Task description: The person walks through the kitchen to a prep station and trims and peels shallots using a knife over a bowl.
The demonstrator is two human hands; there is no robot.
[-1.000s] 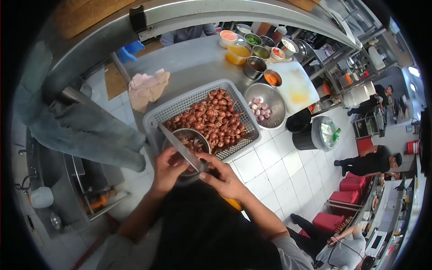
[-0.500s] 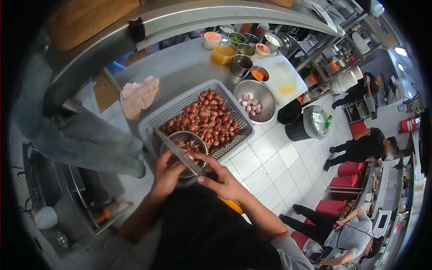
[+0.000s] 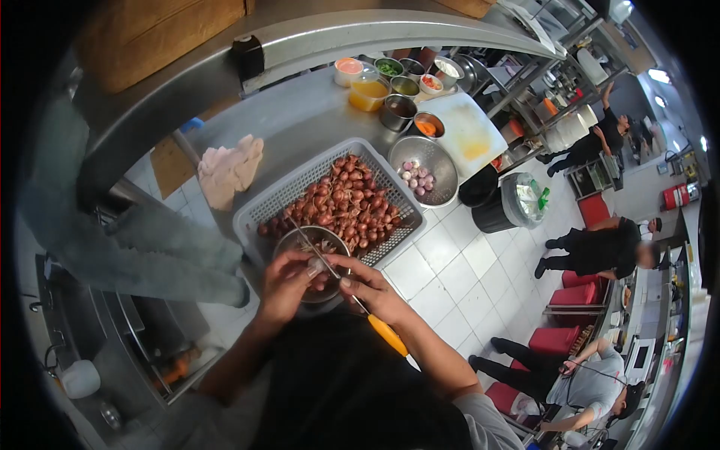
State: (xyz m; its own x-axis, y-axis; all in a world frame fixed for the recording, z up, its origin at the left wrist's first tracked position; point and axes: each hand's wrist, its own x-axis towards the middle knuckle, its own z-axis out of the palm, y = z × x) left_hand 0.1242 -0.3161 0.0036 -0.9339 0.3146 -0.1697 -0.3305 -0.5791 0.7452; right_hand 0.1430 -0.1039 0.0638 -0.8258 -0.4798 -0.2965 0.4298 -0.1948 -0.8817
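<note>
Shallots (image 3: 356,202) heaped in a gray basket (image 3: 304,180), a bowl (image 3: 284,247) and knife (image 3: 386,334) at the near side

A metal tabletop (image 3: 292,116) stretches across the far part of the scene, with the basket at its near edge. Unpeeled red-brown shallots fill much of the basket, spreading toward its right side. Far to the right lies a white cutting board (image 3: 459,135) with a yellow stain; between it and the basket stands a metal colander (image 3: 443,166) holding a few pale purple bulbs (image 3: 417,178). On the left, a crumpled pink cloth (image 3: 227,171) rests near the tabletop's corner. The metal bowl, with skins inside, is at the basket's near left corner.

Over the bowl's near rim are both hands. The right hand (image 3: 373,291) has its fingers clamped on the knife around the base of the blade, the yellow handle pointing nearer and right. The left hand (image 3: 281,291) has its fingers closed on a small pale piece (image 3: 316,264), too blurred to make out fully, beside the blade.
</note>
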